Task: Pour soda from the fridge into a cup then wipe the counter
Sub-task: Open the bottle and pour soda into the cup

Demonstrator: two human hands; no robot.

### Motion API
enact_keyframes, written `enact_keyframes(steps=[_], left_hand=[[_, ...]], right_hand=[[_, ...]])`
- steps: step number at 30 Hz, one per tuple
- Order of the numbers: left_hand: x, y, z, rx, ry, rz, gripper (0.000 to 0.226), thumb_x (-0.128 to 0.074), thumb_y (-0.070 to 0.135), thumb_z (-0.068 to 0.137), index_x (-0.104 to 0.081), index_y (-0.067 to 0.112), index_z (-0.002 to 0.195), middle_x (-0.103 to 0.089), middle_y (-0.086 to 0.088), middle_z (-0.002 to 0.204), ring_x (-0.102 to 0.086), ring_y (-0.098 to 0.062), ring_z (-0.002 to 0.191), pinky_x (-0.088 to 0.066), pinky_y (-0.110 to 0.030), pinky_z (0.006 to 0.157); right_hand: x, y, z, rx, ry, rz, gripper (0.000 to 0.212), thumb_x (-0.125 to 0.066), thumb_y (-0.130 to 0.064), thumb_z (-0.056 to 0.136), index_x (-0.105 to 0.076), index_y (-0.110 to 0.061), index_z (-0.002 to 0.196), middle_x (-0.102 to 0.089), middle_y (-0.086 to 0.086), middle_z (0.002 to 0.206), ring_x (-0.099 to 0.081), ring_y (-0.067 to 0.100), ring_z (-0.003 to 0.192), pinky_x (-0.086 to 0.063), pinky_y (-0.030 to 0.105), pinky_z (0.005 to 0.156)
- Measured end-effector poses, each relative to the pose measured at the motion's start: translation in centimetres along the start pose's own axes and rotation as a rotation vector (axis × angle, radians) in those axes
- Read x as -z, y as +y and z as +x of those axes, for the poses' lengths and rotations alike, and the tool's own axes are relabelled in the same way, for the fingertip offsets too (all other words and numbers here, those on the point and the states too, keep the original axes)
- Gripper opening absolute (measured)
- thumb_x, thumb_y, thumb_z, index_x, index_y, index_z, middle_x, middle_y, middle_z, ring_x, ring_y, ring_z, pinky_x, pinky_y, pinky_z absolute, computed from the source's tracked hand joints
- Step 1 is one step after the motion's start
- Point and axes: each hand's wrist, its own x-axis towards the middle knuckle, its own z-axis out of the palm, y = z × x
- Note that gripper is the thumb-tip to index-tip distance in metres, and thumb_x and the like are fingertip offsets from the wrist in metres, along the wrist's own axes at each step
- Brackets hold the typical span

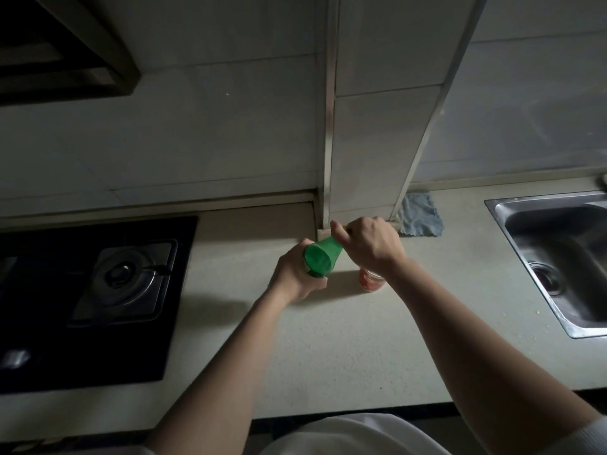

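One green bottle tilts, base nearest, neck toward the wall.

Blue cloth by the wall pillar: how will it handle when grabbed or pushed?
Likely floppy: the cloth lies flat and wrinkled on the counter, so it should drape from a pinch. Probably light, since it looks thin with no bulk. Pushed, it may bunch rather than slide. Whether it is damp can't be told.

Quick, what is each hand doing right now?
Left hand: closed, gripping the body of the green bottle.
Right hand: closed around the bottle's neck end; the cap is hidden under the fingers.
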Motion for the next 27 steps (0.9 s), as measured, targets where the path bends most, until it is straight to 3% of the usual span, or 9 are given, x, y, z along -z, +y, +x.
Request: enact_keyframes(steps=[3,6,10,14,16,19,23,25,27], left_hand=[[1.2,-0.3,0.3,-0.012,-0.244,-0.005,0.067,-0.083,0.020,0.068,-0.051,0.031,0.126,-0.059,0.018,0.100,-0.057,-0.009,0.093,-0.044,-0.024,0.077],[1.3,-0.6,0.4,0.025,-0.335,-0.050,0.057,-0.085,0.023,0.069,-0.055,0.030,0.117,-0.062,0.014,0.100,-0.059,-0.009,0.093,-0.043,-0.024,0.077],[-0.9,0.0,-0.2,0.004,-0.002,-0.012,0.048,-0.078,0.026,0.070,-0.055,0.028,0.112,-0.062,0.014,0.095,-0.059,-0.010,0.086,-0.046,-0.020,0.071],[-2.7,-0.4,-0.2,-0.056,0.268,0.193,0.035,-0.069,0.030,0.068,-0.051,0.021,0.097,-0.060,0.006,0.085,-0.059,-0.017,0.074,-0.054,-0.040,0.071],[-2.1,-0.2,-0.2,-0.039,0.222,0.081,0.036,-0.071,0.026,0.068,-0.051,0.023,0.098,-0.061,0.008,0.087,-0.060,-0.016,0.078,-0.052,-0.035,0.072],[-0.2,0.0,-0.2,-0.011,-0.066,-0.026,0.059,-0.078,0.022,0.069,-0.052,0.028,0.122,-0.062,0.012,0.101,-0.059,-0.013,0.093,-0.047,-0.024,0.076],[1.6,-0.4,0.3,0.049,-0.382,-0.065,0.057,-0.086,0.024,0.067,-0.057,0.028,0.116,-0.066,0.007,0.105,-0.061,-0.015,0.098,-0.051,-0.037,0.092],[1.1,-0.3,0.2,0.057,-0.348,-0.101,0.053,-0.086,0.025,0.067,-0.057,0.026,0.112,-0.066,0.006,0.102,-0.062,-0.016,0.095,-0.052,-0.034,0.087],[-0.4,0.2,-0.1,0.036,-0.132,-0.059,0.051,-0.083,0.025,0.067,-0.055,0.025,0.110,-0.065,0.008,0.098,-0.062,-0.015,0.091,-0.050,-0.027,0.078]], right_hand=[[0.0,0.3,-0.2,0.158,-0.024,0.033,0.070,-0.024,-0.066,0.091,-0.041,-0.012,0.049,-0.032,-0.002,0.041,-0.029,0.015,0.033,-0.024,0.026,0.039],[0.6,-0.1,-0.6,0.209,-0.041,0.061,0.059,-0.034,-0.056,0.095,-0.033,-0.019,0.049,-0.027,-0.005,0.042,-0.024,0.012,0.034,-0.020,0.024,0.040],[0.6,-0.6,-0.2,-0.094,-0.037,0.010,0.058,-0.039,-0.054,0.092,-0.040,-0.015,0.049,-0.040,0.000,0.045,-0.038,0.019,0.040,-0.028,0.022,0.042],[0.3,-0.9,0.4,-0.309,-0.059,0.028,0.056,-0.038,-0.051,0.093,-0.045,-0.012,0.053,-0.044,0.003,0.050,-0.040,0.020,0.043,-0.033,0.022,0.046],[0.1,-0.8,0.4,-0.237,-0.053,0.032,0.058,-0.038,-0.052,0.094,-0.045,-0.012,0.052,-0.041,0.002,0.047,-0.037,0.019,0.039,-0.030,0.021,0.043],[0.2,-0.4,0.2,-0.021,-0.069,0.081,0.061,-0.039,-0.053,0.096,-0.041,-0.014,0.050,-0.036,-0.002,0.043,-0.032,0.016,0.034,-0.025,0.022,0.039],[1.0,-0.3,0.0,0.197,-0.119,0.141,0.058,-0.043,-0.045,0.099,-0.035,-0.019,0.048,-0.028,-0.006,0.042,-0.023,0.011,0.034,-0.019,0.020,0.037],[1.0,-0.4,0.2,0.140,-0.120,0.123,0.057,-0.041,-0.047,0.098,-0.038,-0.017,0.050,-0.032,-0.004,0.044,-0.025,0.013,0.036,-0.022,0.023,0.039],[1.2,-0.8,0.6,-0.059,-0.130,0.029,0.058,-0.038,-0.054,0.095,-0.042,-0.015,0.053,-0.039,-0.001,0.047,-0.033,0.016,0.040,-0.028,0.022,0.043]])
